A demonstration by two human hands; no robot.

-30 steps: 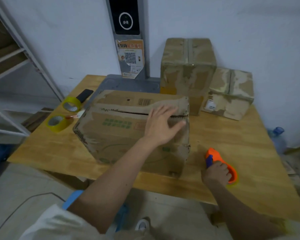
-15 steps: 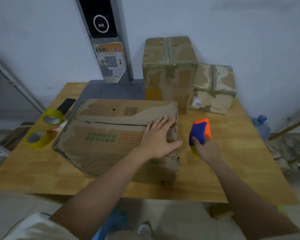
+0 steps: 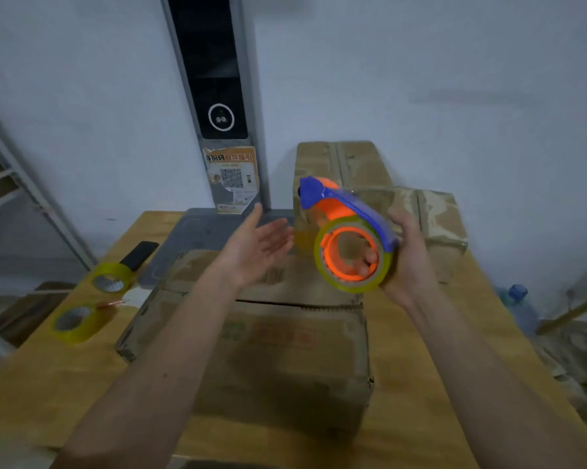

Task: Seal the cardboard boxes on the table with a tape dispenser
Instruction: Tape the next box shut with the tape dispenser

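A large cardboard box (image 3: pixel 268 346) lies in front of me on the wooden table (image 3: pixel 48 384), its top flaps closed with an untaped seam. My right hand (image 3: pixel 409 258) grips an orange and blue tape dispenser (image 3: pixel 349 238) loaded with a yellowish roll, raised above the box's far right corner. My left hand (image 3: pixel 256 243) hovers palm up with straight fingers just left of the dispenser, touching nothing. Two taped boxes stand at the back: a tall one (image 3: pixel 339 164) and a lower one (image 3: pixel 434 225), both partly hidden by the dispenser and hand.
Two spare yellow tape rolls (image 3: pixel 111 277) (image 3: pixel 77 321) and a dark phone (image 3: pixel 140 253) lie at the table's left. A grey base (image 3: pixel 200 231) with a tall black panel (image 3: pixel 214 69) stands against the wall. A blue water jug (image 3: pixel 519 306) sits on the floor, right.
My right hand has lifted the tape dispenser up and over the box. My left hand has come off the box top and risen, palm up, beside the dispenser.
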